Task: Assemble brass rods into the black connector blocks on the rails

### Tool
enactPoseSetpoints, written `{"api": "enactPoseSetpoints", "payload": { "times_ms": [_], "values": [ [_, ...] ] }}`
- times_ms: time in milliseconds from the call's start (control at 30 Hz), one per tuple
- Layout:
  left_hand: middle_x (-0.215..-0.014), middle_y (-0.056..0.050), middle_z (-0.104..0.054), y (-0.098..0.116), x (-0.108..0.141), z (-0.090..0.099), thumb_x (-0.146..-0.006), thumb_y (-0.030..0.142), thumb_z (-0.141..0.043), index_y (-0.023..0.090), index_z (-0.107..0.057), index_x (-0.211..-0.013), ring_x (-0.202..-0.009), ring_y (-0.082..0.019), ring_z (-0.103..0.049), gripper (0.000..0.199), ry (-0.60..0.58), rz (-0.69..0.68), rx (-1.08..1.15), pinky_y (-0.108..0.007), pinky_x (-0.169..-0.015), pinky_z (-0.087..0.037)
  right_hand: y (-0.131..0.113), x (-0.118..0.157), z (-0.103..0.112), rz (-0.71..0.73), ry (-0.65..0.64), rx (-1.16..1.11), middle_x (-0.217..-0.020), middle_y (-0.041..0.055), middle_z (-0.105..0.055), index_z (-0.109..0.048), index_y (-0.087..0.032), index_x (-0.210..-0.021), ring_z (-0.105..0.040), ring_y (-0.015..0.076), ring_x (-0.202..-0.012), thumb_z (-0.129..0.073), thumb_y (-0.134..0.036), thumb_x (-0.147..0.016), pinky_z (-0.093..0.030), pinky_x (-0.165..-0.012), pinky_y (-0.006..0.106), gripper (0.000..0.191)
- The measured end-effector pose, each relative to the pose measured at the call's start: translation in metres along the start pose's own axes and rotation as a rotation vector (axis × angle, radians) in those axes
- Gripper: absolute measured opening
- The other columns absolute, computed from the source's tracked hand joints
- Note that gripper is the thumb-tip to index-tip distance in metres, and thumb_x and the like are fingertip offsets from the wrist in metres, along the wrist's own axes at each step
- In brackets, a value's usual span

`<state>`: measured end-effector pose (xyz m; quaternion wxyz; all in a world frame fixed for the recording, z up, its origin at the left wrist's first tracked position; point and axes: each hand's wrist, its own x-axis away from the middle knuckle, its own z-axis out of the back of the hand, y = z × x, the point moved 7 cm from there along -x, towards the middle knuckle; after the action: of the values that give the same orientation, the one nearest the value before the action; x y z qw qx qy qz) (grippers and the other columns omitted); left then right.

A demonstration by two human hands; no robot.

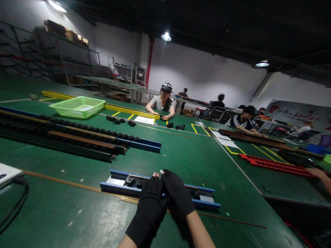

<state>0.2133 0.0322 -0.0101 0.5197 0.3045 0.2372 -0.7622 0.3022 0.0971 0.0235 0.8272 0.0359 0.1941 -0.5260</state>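
Note:
A short blue channel rail (209, 206) lies across the table in front of me, with black blocks (133, 181) inside it and pale strips showing near its ends. My left hand (152, 194), in a black fingerless glove, rests over the middle of the rail with its fingers stretched forward and close together. Beside it, touching, my right hand (177, 189) in a matching glove bends its fingers over the rail; what lies under them is hidden. Thin brass rods (129, 199) run along the table on the near side of the rail, passing partly beneath my hands.
Long rails (139, 146) filled with black blocks lie at left, near a green basket (80, 107) and a yellow rail (129, 111). A white device (9, 175) with a black cable sits at the left edge. Red rails (276, 166) lie at right. A co-worker (162, 103) works across the table.

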Motion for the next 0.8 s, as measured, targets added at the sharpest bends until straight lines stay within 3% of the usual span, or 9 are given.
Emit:
{"api": "enactPoseSetpoints", "payload": {
  "times_ms": [133,300,533,800],
  "values": [
    [-0.149,-0.019,-0.057,0.002,0.001,0.000,-0.090,0.013,-0.045,0.011,-0.041,-0.154,-0.142,-0.033,-0.048,0.064,0.002,-0.001,-0.032,-0.054,-0.118,-0.030,0.002,0.027,0.000,-0.124,0.106,0.100,-0.120,0.0140,-0.076,-0.073,-0.022,-0.124,-0.067,0.0284,-0.118,-0.049,-0.031,-0.100,-0.048,-0.106,0.046,0.035],
    [-0.150,-0.017,-0.058,0.001,0.001,-0.002,-0.092,0.010,-0.042,0.013,-0.045,-0.153,-0.144,-0.031,-0.046,0.061,0.003,0.024,-0.029,-0.053,-0.121,-0.025,0.005,0.049,-0.001,-0.133,0.199,0.117,-0.144,0.0133,-0.063,-0.064,-0.025,-0.140,-0.057,0.0321,-0.135,-0.047,-0.036,-0.101,-0.043,-0.112,0.051,0.044],
    [-0.146,-0.013,-0.062,-0.002,-0.004,-0.001,-0.094,0.017,-0.041,0.018,-0.062,-0.140,-0.139,-0.028,-0.050,0.051,0.018,0.127,0.019,-0.049,-0.125,-0.013,0.000,0.062,-0.004,-0.152,0.274,0.115,-0.146,0.0126,-0.062,-0.062,-0.026,-0.143,-0.054,0.0334,-0.138,-0.040,-0.041,-0.101,-0.043,-0.113,0.053,0.050],
    [-0.142,-0.016,-0.065,-0.003,-0.003,-0.003,-0.092,0.022,-0.047,0.019,-0.065,-0.136,-0.134,-0.031,-0.053,0.047,0.055,0.091,-0.019,-0.052,-0.123,-0.011,-0.009,0.068,0.000,-0.185,0.378,0.101,-0.141,0.0120,-0.066,-0.064,-0.026,-0.140,-0.055,0.0317,-0.138,-0.040,-0.031,-0.100,-0.041,-0.115,0.052,0.047]
  ]
}}
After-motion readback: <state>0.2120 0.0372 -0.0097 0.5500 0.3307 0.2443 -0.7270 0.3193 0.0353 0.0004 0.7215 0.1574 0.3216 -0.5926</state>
